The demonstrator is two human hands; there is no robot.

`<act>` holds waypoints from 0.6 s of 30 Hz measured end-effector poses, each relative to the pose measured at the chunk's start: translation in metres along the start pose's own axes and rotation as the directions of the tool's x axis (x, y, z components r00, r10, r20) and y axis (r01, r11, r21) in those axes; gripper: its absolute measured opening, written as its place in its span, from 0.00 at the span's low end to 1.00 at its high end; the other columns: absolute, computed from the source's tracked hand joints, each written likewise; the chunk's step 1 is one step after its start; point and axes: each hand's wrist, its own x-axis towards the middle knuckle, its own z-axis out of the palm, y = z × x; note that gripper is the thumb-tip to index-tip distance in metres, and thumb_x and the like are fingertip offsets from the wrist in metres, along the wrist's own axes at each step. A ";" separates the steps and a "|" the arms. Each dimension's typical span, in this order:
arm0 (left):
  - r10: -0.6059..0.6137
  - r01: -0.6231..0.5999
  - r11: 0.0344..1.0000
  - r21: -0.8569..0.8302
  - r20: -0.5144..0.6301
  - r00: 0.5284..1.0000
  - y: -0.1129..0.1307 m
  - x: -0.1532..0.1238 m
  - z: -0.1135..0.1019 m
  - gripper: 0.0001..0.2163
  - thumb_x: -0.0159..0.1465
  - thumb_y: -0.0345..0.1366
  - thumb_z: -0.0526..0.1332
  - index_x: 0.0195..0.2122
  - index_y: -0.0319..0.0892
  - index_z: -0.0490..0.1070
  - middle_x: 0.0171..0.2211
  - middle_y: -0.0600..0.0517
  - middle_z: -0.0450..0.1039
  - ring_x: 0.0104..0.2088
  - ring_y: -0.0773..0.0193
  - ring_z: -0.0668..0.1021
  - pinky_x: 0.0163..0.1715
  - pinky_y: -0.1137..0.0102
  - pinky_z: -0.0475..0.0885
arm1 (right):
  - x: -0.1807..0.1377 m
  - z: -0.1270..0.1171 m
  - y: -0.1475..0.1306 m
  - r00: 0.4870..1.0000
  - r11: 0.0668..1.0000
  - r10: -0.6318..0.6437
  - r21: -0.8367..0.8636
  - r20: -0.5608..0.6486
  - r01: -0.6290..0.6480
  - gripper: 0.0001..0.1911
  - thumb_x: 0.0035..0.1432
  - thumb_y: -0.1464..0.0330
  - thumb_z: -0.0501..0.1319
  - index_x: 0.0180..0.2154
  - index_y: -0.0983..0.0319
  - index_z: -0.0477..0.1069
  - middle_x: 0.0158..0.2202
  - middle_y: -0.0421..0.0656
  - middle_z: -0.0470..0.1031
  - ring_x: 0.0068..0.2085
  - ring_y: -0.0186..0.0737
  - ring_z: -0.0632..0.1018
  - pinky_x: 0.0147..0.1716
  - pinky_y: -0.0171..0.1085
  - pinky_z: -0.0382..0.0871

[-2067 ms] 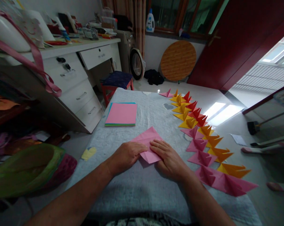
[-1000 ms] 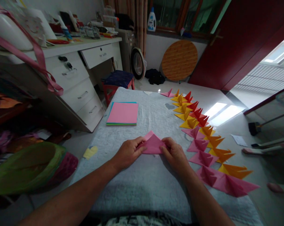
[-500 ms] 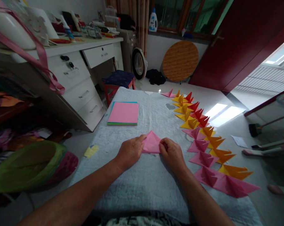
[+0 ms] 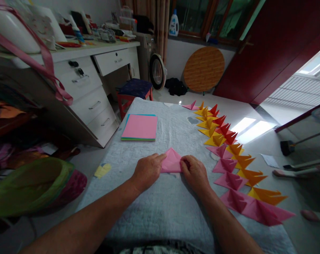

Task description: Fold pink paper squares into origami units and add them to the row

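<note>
A partly folded sheet of pink origami paper (image 4: pixel 171 162) lies on the cloth-covered table (image 4: pixel 149 211), its point facing away from me. My left hand (image 4: pixel 149 169) grips its left edge, with fingers closed over the side. At the right edge, my right hand (image 4: pixel 194 171) pinches the paper between thumb and curled fingers. Beyond my left hand sits a stack of square coloured paper (image 4: pixel 140 127), pink on top with green and blue edges showing. Folded paper cranes in pink (image 4: pixel 231 180), yellow (image 4: pixel 215 139) and red (image 4: pixel 231 137) stand in rows to the right.
A green-rimmed basket (image 4: pixel 33 187) is on the floor at left, below a white desk (image 4: pixel 80 81) with drawers. Past the table's far end are a stool (image 4: pixel 135 88), a washing machine with its door open (image 4: pixel 158 72) and a round wooden board (image 4: pixel 203 68).
Both hands keep hold of the pink paper in nearly the same place. My left index finger is stretched slightly further along the paper's left edge. The whole view has shifted a little.
</note>
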 end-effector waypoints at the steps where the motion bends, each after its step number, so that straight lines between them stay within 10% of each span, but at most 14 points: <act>1: -0.005 0.005 1.000 0.005 0.006 1.000 0.000 0.000 0.000 0.19 0.67 0.28 0.54 0.57 0.47 0.72 0.39 0.49 0.78 0.38 0.59 0.81 0.39 0.69 0.74 | 0.000 0.000 0.000 1.000 1.000 -0.004 0.004 0.002 0.004 0.09 0.63 0.68 0.55 0.35 0.60 0.74 0.32 0.44 0.77 0.35 0.42 0.77 0.37 0.38 0.65; 18: -0.031 0.030 0.999 0.020 0.043 0.999 0.002 0.003 -0.001 0.20 0.67 0.28 0.53 0.58 0.48 0.72 0.37 0.50 0.76 0.34 0.61 0.79 0.33 0.70 0.70 | 0.000 -0.003 -0.005 1.000 1.000 -0.007 -0.003 0.030 0.007 0.10 0.64 0.68 0.55 0.38 0.61 0.75 0.35 0.44 0.74 0.37 0.41 0.75 0.38 0.38 0.65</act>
